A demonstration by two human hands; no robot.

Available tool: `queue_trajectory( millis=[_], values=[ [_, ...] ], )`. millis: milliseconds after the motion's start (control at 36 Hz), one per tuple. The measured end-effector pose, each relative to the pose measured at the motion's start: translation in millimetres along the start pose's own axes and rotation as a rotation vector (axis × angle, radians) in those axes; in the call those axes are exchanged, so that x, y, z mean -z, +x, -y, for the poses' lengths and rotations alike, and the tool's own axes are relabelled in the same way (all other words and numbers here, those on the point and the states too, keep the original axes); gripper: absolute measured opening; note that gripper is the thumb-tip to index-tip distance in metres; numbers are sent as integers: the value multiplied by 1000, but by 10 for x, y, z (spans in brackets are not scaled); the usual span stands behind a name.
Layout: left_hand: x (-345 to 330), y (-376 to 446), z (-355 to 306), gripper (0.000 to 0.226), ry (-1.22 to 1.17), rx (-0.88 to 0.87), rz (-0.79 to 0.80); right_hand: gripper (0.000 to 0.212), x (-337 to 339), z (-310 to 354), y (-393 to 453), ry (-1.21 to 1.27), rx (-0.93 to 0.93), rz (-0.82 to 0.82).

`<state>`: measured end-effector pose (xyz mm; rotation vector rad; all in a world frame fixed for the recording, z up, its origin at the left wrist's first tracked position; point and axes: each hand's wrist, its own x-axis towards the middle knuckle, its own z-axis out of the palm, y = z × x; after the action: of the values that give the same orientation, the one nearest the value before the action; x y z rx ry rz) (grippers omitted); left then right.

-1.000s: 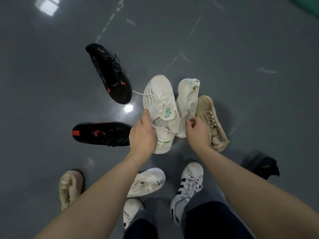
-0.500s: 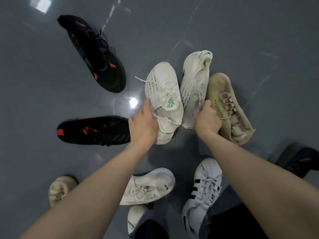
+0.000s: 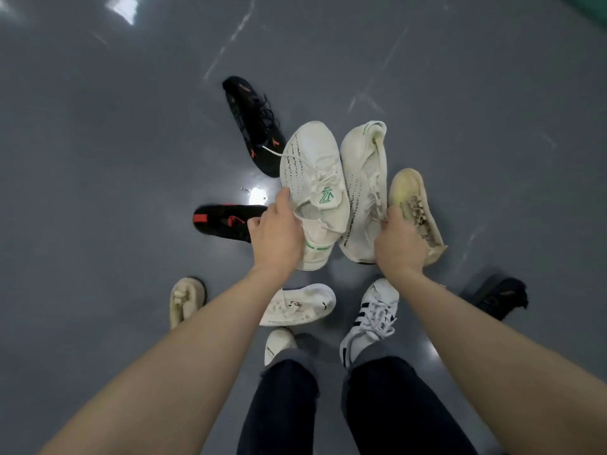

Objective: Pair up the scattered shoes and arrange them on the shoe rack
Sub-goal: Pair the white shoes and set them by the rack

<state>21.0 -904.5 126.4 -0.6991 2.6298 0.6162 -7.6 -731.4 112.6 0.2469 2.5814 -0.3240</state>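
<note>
My left hand [image 3: 276, 234] grips the heel end of a white knit sneaker with a green logo [image 3: 312, 178], its toe pointing away from me. Right beside it, my right hand [image 3: 399, 244] grips the matching white sneaker [image 3: 361, 178], which is turned on its side. Both shoes appear lifted slightly off the grey floor [image 3: 131, 159]. A beige sneaker [image 3: 417, 205] lies just right of my right hand. Two black sneakers with orange marks lie to the left, one far [image 3: 253, 123] and one near [image 3: 226, 221]. No shoe rack is in view.
Near my feet lie a second beige sneaker [image 3: 185, 300], a white sneaker on its side [image 3: 299, 308] and a black shoe [image 3: 496, 297] at right. I wear a white shoe [image 3: 279, 344] and a white shoe with black stripes [image 3: 371, 320]. A green edge [image 3: 588, 4] shows top right.
Both hands have risen a little with the two white sneakers, bringing them close side by side. The camera view has pulled back and shifted, so the shoes on the floor sit more centrally.
</note>
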Motion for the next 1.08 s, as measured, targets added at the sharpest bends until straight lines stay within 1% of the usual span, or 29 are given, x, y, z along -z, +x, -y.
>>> queue_trajectory(
  millis=[222, 417, 500, 694, 861, 972, 1083],
  values=[
    [1046, -710, 93, 47, -46, 46, -86, 19, 782, 465, -879, -27, 122, -61],
    [1744, -1315, 328, 45, -60, 55, -172, 10, 1207, 855, -1541, -16, 208, -101],
    [1985, -1563, 452, 42, -79, 70, -190, 10, 1354, 1031, -1825, -6, 219, -86],
    [2432, -2153, 767, 36, -138, 200, -278, 8, 1627, 1404, -2498, -63, 351, -18],
    [2642, -2673, 973, 39, -123, 362, -291, 16, 1739, 1598, -2895, -117, 539, -12],
    [2740, -3121, 1028, 44, -137, 461, -313, 9, 1745, 1667, -3221, -148, 632, 0],
    [2810, -3690, 1095, 43, -200, 589, -364, 9, 1752, 1694, -3625, -211, 768, 29]
  ],
)
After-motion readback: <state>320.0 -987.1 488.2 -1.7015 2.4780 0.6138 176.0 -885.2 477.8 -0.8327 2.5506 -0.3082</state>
